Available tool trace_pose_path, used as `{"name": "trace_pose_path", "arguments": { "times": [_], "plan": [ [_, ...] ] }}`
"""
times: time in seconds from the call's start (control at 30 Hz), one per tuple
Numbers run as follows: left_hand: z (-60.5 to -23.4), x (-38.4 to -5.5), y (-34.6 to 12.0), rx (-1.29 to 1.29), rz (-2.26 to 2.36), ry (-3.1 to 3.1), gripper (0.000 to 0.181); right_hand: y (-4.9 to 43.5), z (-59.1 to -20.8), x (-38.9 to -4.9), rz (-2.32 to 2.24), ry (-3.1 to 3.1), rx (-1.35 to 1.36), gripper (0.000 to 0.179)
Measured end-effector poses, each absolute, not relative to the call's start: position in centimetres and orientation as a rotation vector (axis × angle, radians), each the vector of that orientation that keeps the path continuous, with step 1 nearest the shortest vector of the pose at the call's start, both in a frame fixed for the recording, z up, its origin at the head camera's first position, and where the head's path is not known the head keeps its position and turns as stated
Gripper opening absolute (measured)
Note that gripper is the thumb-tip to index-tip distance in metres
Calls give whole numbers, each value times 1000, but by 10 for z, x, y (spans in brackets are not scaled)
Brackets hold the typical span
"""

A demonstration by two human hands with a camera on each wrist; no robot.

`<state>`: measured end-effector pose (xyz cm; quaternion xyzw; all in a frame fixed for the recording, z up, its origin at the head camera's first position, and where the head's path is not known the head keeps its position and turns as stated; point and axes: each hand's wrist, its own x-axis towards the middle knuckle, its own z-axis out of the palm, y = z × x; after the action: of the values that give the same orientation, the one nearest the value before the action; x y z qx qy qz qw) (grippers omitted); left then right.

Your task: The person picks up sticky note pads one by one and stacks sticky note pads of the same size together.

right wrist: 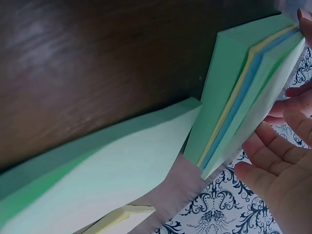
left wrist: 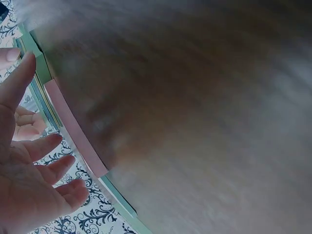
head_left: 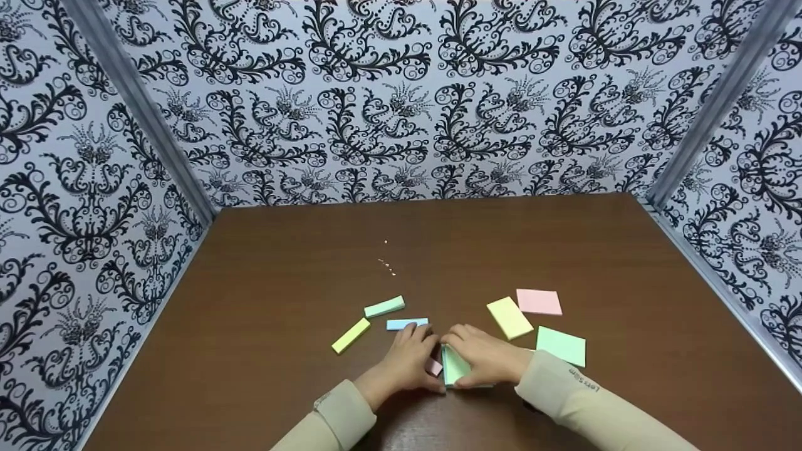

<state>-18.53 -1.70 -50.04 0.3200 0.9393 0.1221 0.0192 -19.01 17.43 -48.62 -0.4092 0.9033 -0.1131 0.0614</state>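
Observation:
A stack of sticky note pads (right wrist: 231,92), with green, yellow and blue layers, sits near the front of the table. My right hand (head_left: 485,356) holds this stack from above, fingertips at its far edge and thumb near the front edge. To the left of the stack, my left hand (head_left: 407,360) has loosely bent, spread fingers; its thumb and fingertips are at the stack's left side. Partly under the left hand lies a narrow pink sticky note pad (left wrist: 75,126). Just beyond the left fingertips is a blue narrow pad (head_left: 407,323).
Left of the hands lie a yellow narrow pad (head_left: 351,336) and a green narrow pad (head_left: 385,306). On the right are a yellow pad (head_left: 510,318), a pink pad (head_left: 539,301) and a green pad (head_left: 562,345). Patterned walls (head_left: 401,125) bound the brown table (head_left: 282,250).

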Motion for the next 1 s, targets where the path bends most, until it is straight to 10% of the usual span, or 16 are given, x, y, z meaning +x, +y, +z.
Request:
{"name": "trace_pose_path", "arguments": {
  "times": [1.0],
  "plan": [
    [-506, -190, -9, 897, 449, 2846, 89, 174, -495, -190, -281, 2812, -1312, 67]
  ]
}}
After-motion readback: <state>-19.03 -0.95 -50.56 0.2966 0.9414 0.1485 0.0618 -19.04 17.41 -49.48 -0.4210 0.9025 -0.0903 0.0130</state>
